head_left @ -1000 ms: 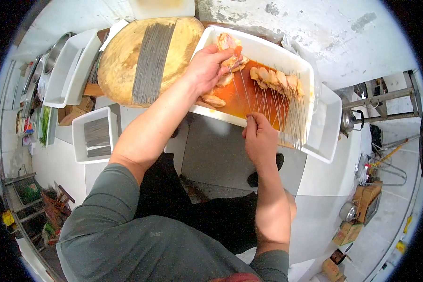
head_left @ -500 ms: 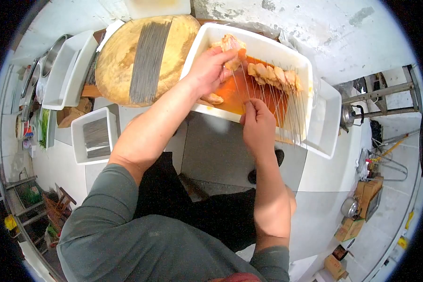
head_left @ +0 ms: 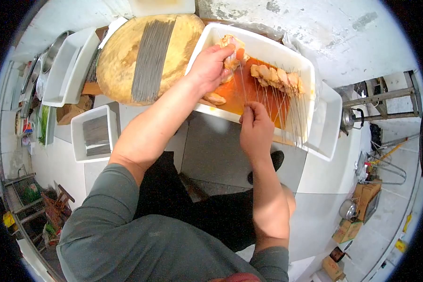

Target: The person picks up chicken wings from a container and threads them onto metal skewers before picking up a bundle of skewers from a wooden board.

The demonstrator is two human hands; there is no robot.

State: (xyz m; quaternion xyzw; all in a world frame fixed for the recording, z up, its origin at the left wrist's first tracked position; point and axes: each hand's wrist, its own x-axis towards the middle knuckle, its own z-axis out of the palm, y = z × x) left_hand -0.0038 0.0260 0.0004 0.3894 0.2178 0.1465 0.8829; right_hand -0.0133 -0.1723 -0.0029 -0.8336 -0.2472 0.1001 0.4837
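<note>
My left hand is closed around a piece of raw, marinated meat over the left end of a white tub. My right hand, at the tub's near edge, pinches the lower ends of thin metal skewers. These skewers run up to the meat in my left hand. To the right, a row of skewered meat rests inside the tub, its bare skewer ends pointing toward me over the near rim. Reddish-orange marinade covers the tub's bottom, with a loose meat piece below my left hand.
Left of the tub, a round wooden board bears a bundle of metal skewers. A small white bin below it holds more skewers. Another white tub sits under the right end, with a kettle beyond.
The skewers between my hands now appear closer together, and a thin tip shows above the meat. My right hand has shifted only slightly; my left keeps its grip.
</note>
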